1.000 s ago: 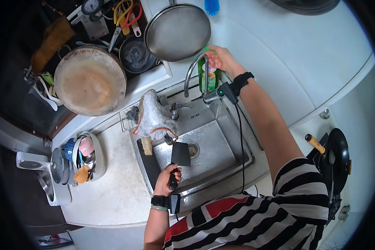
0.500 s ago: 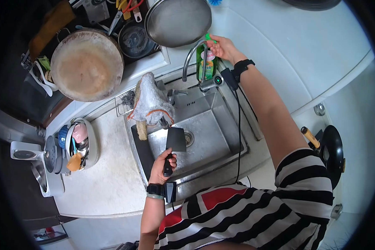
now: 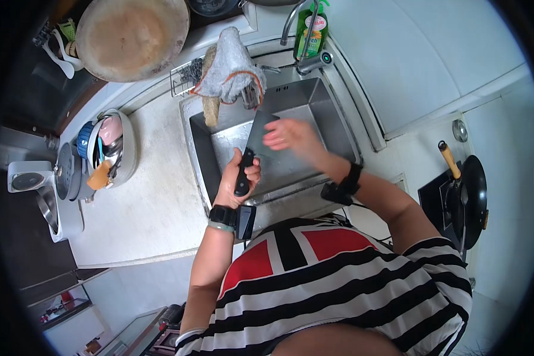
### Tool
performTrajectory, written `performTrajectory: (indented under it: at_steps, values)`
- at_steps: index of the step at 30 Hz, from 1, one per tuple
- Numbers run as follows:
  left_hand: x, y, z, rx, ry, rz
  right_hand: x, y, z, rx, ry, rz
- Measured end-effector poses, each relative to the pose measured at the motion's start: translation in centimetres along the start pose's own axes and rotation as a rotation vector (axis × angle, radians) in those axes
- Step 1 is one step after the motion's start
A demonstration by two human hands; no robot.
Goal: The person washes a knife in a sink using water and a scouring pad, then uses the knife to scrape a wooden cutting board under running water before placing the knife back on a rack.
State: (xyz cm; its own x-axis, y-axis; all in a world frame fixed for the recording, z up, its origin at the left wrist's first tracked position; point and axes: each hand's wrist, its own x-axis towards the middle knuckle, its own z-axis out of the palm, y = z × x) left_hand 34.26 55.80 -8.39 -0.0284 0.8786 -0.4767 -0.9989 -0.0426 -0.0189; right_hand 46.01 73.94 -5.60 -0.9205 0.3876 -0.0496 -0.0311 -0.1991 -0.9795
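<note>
The pale counter (image 3: 151, 207) spreads widest, running along the left of the steel sink (image 3: 338, 118) and round its near edge, where the person stands in a striped shirt (image 3: 344, 291). The sink's basin is wet, with bright glints across its floor. A thick round board (image 3: 130, 38), stained brown at its middle, stands at the upper left beyond the counter, and a black wok (image 3: 474, 196) with a wooden-handled utensil beside it sits well apart on the right. On the counter's left part, a white tub (image 3: 131, 148) holds bowls and utensils. A pale grey cloth (image 3: 222, 71) edged in orange hangs over the sink's far left part, and to the right a green soap bottle (image 3: 311, 38) stands behind the curved spout. The cleaver (image 3: 255, 137) is above the sink's left half, its dark blade pointing away from the person and tilted to the right. The right hand (image 3: 293, 137), blurred, lies over the right side of the blade, its fingers loosely extended and slightly parted; whether they touch the metal I cannot tell. The left hand (image 3: 236, 180) holds the cleaver, fingers wrapped round the black handle (image 3: 244, 172) and thumb along its side.
</note>
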Motion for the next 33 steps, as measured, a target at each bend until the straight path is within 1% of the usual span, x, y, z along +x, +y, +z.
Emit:
performTrajectory:
  at_steps: [1, 2, 3, 4, 5, 7, 8, 9, 10, 11, 13, 14, 15, 16, 17, 18, 19, 20, 21, 22, 23, 25, 26, 27, 28, 29, 30, 31, 32, 33]
  values:
    - [0.3, -0.4, 0.4, -0.005, -0.001, -0.003, -0.7, 1.1, 1.8, -0.057, -0.035, -0.128]
    - [0.7, -0.8, 0.9, 0.056, 0.065, 0.052, -1.7, 0.5, 3.3, -0.06, -0.034, -0.124]
    - [0.8, -1.0, 1.1, 0.119, 0.128, 0.11, -2.6, -1.2, 4.8, -0.198, -0.097, -0.06]
    - [0.8, -0.8, 0.7, 0.319, 0.055, 0.141, -3.2, -2.1, 6.0, -0.338, -0.161, 0.003]
    - [1.3, -1.6, 0.4, 0.381, 0.122, 0.3, -3.6, -2.1, 7.0, -0.525, -0.168, -0.147]
    - [1.9, -2.3, 0.4, 0.158, 0.042, 0.236, -4.5, -0.8, 8.4, -0.814, -0.175, -0.347]
    - [2.8, -2.5, -0.3, 0.116, -0.067, 0.267, -4.8, 0.0, 8.3, -0.825, -0.175, -0.349]
    - [3.6, -2.7, -1.1, 0.071, -0.179, 0.292, -5.0, 1.0, 8.1, -0.927, -0.179, -0.319]
    - [3.2, -2.7, -0.3, 0.075, -0.079, 0.247, -5.2, 1.6, 7.9, -1.028, -0.183, -0.288]
    - [3.0, -2.6, 0.2, 0.079, 0.022, 0.202, -5.3, 2.0, 7.4, -1.039, -0.185, -0.289]
    - [3.7, -2.4, -0.5, 0.106, -0.004, 0.177, -5.8, 2.2, 6.5, -1.154, -0.208, -0.27]
    - [4.2, -2.4, -1.2, 0.136, -0.021, 0.154, -6.1, 2.4, 6.2, -1.163, -0.213, -0.266]
    - [5.3, -2.3, -2.6, 0.127, -0.027, 0.153, -6.3, 2.5, 6.0, -1.201, -0.13, -0.178]
    - [6.7, -2.1, -4.2, 0.156, -0.081, 0.174, -6.5, 2.4, 5.8, -1.236, -0.044, -0.092]
    - [7.5, -2.0, -5.0, 0.185, -0.134, 0.195, -6.5, 1.5, 5.8, -1.245, -0.047, -0.089]
    - [7.1, -1.8, -4.7, 0.178, -0.141, 0.192, -6.4, -0.1, 5.7, -1.265, -0.084, 0.079]
    - [6.1, -1.6, -3.8, 0.204, -0.205, 0.111, -6.2, -1.2, 5.5, -1.279, -0.121, 0.249]
    - [5.1, -1.5, -2.9, 0.23, -0.268, 0.032, -5.9, -0.4, 4.4, -1.288, -0.124, 0.253]
    - [4.3, -1.9, -1.4, 0.223, -0.273, 0.033, -5.5, 1.4, 3.0, -1.247, -0.024, 0.164]
    - [3.4, -2.6, 0.3, 0.286, -0.095, 0.106, -5.4, 2.0, 2.5, -1.2, 0.075, 0.074]
    - [3.1, -3.0, 1.1, 0.346, 0.083, 0.176, -5.5, 2.5, 2.1, -1.204, 0.072, 0.077]
    - [3.6, -2.5, 0.7, 0.359, 0.106, 0.145, -5.5, 2.4, 1.8, -1.007, 0.209, 0.024]
    - [3.9, -2.3, 0.3, 0.377, 0.135, 0.109, -5.4, 2.6, 1.7, -1.011, 0.208, 0.028]
    - [4.1, -2.2, 0.1, 0.372, 0.135, 0.106, -5.2, 2.9, 1.4, -0.965, 0.227, 0.078]
    - [4.2, -2.2, -0.1, 0.434, 0.173, 0.085, -5.2, 3.3, 1.2, -0.919, 0.248, 0.127]
    - [4.3, -2.1, -0.3, 0.498, 0.212, 0.065, -5.2, 4.3, 0.7, -0.919, 0.247, 0.132]
    - [4.4, -2.3, -0.3, 0.495, 0.213, 0.064, -5.1, 4.8, 0.7, -0.817, 0.253, 0.155]
    - [4.5, -2.5, -0.3, 0.526, 0.188, -0.007, -5.0, 5.3, 0.6, -0.715, 0.255, 0.176]
    - [4.6, -2.8, -0.3, 0.555, 0.165, -0.078, -5.1, 5.7, 0.6, -0.716, 0.248, 0.18]
    - [4.8, -3.3, -0.5, 0.549, 0.168, -0.076, -5.4, 4.2, 2.2, -0.609, 0.283, 0.26]
